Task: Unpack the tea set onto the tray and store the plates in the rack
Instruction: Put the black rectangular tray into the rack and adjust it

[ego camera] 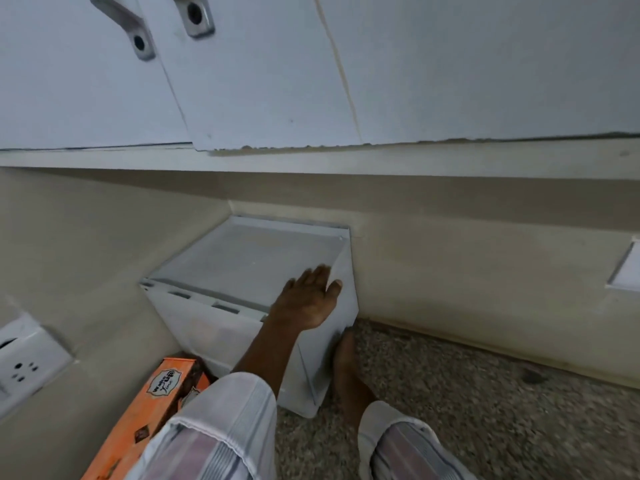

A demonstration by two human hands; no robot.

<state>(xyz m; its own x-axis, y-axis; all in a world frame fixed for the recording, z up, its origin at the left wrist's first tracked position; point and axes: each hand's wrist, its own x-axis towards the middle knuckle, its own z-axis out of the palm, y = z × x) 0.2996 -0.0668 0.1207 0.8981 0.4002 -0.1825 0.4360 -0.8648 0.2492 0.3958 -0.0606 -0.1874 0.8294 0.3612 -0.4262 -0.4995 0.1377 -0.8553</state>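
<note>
A white plastic container (221, 334) with a flat closed lid (249, 254) stands on the speckled counter against the wall; its contents are hidden. My left hand (308, 299) lies palm down on the lid's near right corner, fingers stretched out and thumb at the right edge. My right hand (348, 362) rests lower against the container's right side, its fingers mostly hidden. An orange printed carton (152, 403) lies to the left of the container, partly behind my left sleeve. No tray, plates or tea pieces are visible.
White wall cabinets (277, 81) with metal handles (138, 39) hang overhead. A wall socket (24, 362) sits at the left and a white switch plate (627, 271) at the right. The speckled counter (485, 410) extends to the right.
</note>
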